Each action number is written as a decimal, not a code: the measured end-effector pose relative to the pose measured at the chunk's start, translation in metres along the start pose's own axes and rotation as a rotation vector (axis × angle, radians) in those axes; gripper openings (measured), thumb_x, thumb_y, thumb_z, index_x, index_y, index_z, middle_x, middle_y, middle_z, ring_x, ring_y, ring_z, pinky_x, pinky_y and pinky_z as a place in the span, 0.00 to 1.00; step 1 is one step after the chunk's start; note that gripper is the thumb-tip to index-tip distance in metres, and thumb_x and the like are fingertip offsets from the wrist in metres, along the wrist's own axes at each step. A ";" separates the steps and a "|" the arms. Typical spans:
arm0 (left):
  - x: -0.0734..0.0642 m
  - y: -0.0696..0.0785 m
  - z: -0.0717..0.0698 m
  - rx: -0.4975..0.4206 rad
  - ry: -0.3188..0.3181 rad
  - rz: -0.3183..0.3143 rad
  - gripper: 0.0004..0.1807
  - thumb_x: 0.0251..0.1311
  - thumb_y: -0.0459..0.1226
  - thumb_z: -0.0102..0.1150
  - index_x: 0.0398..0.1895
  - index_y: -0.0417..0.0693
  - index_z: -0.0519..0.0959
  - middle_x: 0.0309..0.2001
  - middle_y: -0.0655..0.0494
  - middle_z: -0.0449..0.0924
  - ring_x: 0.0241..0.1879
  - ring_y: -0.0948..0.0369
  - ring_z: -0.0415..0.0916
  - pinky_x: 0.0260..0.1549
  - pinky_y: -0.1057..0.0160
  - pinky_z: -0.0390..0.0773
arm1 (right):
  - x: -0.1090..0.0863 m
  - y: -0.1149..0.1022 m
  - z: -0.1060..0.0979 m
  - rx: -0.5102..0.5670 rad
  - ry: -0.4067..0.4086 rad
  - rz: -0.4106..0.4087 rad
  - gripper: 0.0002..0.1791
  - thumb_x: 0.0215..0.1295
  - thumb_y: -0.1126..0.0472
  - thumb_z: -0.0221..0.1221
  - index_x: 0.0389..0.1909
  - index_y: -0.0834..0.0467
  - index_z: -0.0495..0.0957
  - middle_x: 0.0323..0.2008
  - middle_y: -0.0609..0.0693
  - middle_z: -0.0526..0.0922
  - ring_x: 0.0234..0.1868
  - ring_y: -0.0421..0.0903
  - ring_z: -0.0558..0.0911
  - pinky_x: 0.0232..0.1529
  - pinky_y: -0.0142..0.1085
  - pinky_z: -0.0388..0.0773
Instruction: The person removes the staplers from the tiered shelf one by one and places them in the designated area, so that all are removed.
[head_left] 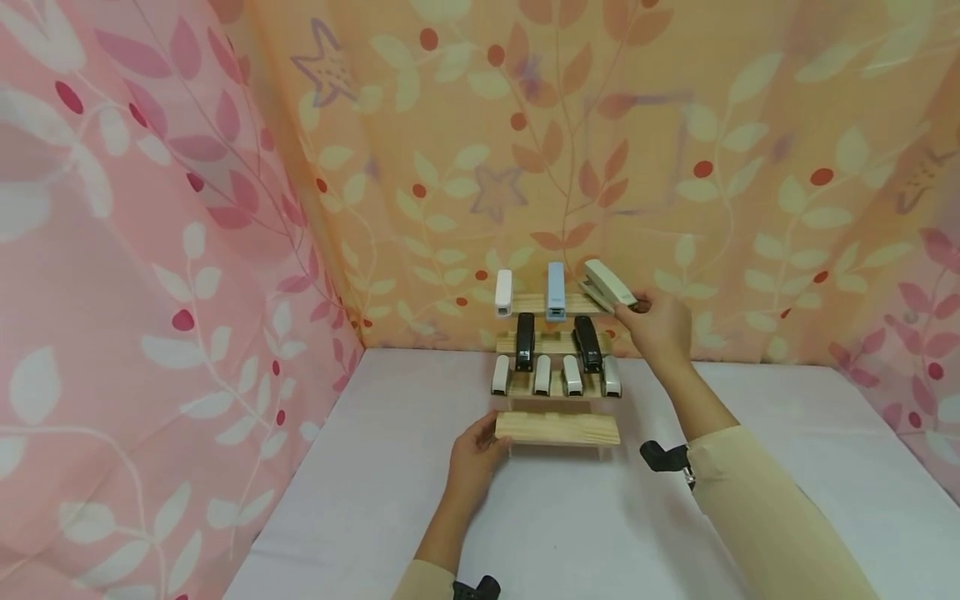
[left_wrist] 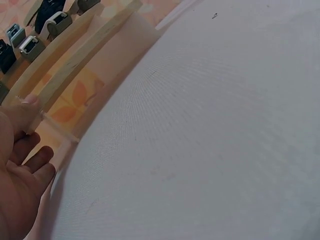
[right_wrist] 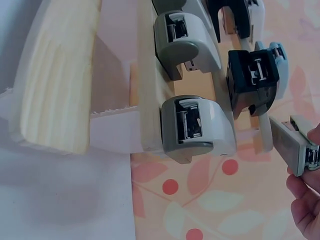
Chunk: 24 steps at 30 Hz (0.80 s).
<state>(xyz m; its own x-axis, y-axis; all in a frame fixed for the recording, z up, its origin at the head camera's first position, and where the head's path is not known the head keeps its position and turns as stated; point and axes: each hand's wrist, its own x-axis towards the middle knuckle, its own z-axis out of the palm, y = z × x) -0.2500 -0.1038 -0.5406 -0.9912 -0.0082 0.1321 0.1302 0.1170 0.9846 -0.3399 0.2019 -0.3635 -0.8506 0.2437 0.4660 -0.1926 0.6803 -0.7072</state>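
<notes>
My right hand (head_left: 660, 329) grips a pale green stapler (head_left: 609, 282) by its near end, over the right end of the top shelf (head_left: 528, 303) of a tiered wooden rack. In the right wrist view the held stapler (right_wrist: 292, 145) is tilted, beside the shelf's end. My left hand (head_left: 477, 454) holds the left end of the lowest wooden shelf (head_left: 558, 427), thumb at the board and the other fingers bent below it. A white stapler (head_left: 504, 292) and a light blue stapler (head_left: 555, 292) stand along the top shelf.
Two black staplers, one on the left (head_left: 525, 342) and one on the right (head_left: 588, 343), lie on the second shelf. Several white-and-grey staplers (head_left: 572, 376) line the third. The rack stands on a white-covered table (head_left: 405, 400), before a floral curtain (head_left: 450, 167).
</notes>
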 end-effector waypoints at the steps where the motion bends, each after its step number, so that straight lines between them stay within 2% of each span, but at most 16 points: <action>1: 0.000 0.000 0.000 -0.006 -0.003 0.000 0.34 0.62 0.38 0.72 0.70 0.42 0.73 0.67 0.45 0.76 0.69 0.49 0.72 0.67 0.59 0.74 | -0.002 0.000 -0.002 0.009 0.010 -0.009 0.20 0.65 0.53 0.66 0.51 0.63 0.84 0.43 0.62 0.89 0.44 0.57 0.89 0.41 0.41 0.82; 6: 0.003 0.001 0.001 -0.006 -0.010 0.018 0.34 0.62 0.38 0.72 0.70 0.41 0.73 0.67 0.44 0.76 0.68 0.49 0.73 0.67 0.60 0.75 | -0.012 -0.004 -0.016 0.028 0.066 -0.052 0.18 0.64 0.55 0.67 0.49 0.64 0.86 0.40 0.62 0.90 0.42 0.57 0.89 0.33 0.20 0.74; 9: 0.006 0.001 0.001 -0.009 -0.011 0.024 0.34 0.62 0.38 0.72 0.70 0.41 0.73 0.67 0.43 0.76 0.68 0.49 0.73 0.66 0.62 0.75 | -0.019 -0.006 -0.024 0.035 0.103 -0.072 0.17 0.63 0.54 0.68 0.47 0.62 0.87 0.38 0.61 0.90 0.38 0.53 0.90 0.27 0.15 0.70; 12: 0.008 0.002 0.001 -0.011 -0.011 0.018 0.34 0.61 0.38 0.72 0.70 0.41 0.73 0.67 0.43 0.76 0.69 0.49 0.72 0.65 0.63 0.76 | -0.025 -0.006 -0.033 0.027 0.132 -0.079 0.17 0.63 0.53 0.70 0.48 0.60 0.87 0.38 0.60 0.91 0.31 0.39 0.87 0.24 0.15 0.69; 15: 0.008 0.003 0.001 -0.007 -0.007 0.018 0.34 0.61 0.38 0.72 0.70 0.41 0.73 0.67 0.42 0.76 0.69 0.48 0.72 0.65 0.63 0.75 | -0.032 -0.005 -0.041 0.022 0.134 -0.068 0.19 0.62 0.52 0.70 0.50 0.59 0.87 0.39 0.60 0.91 0.27 0.27 0.80 0.22 0.18 0.71; 17: 0.008 0.004 0.001 -0.007 -0.003 0.021 0.34 0.61 0.37 0.72 0.70 0.40 0.73 0.67 0.42 0.76 0.68 0.48 0.72 0.65 0.62 0.75 | -0.037 -0.004 -0.046 0.028 0.132 -0.058 0.19 0.63 0.51 0.70 0.50 0.59 0.87 0.40 0.60 0.90 0.26 0.24 0.78 0.20 0.18 0.72; 20: 0.006 0.003 0.000 -0.003 0.002 0.029 0.34 0.61 0.37 0.72 0.70 0.40 0.73 0.67 0.40 0.76 0.68 0.46 0.73 0.65 0.60 0.75 | -0.047 -0.002 -0.053 0.043 0.128 -0.032 0.19 0.64 0.50 0.69 0.50 0.58 0.87 0.43 0.59 0.90 0.28 0.27 0.79 0.21 0.18 0.73; 24: 0.001 0.000 -0.001 0.010 -0.007 -0.003 0.35 0.60 0.38 0.73 0.70 0.41 0.73 0.68 0.42 0.75 0.69 0.48 0.72 0.65 0.62 0.76 | -0.066 0.003 -0.060 0.046 0.128 0.014 0.21 0.64 0.50 0.69 0.52 0.58 0.87 0.44 0.58 0.90 0.31 0.24 0.79 0.24 0.17 0.73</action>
<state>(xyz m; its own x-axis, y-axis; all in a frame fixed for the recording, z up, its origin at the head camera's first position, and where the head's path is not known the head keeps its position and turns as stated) -0.2512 -0.1050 -0.5408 -0.9918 -0.0014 0.1281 0.1269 0.1271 0.9837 -0.2546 0.2291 -0.3643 -0.7842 0.3414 0.5181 -0.2061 0.6442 -0.7365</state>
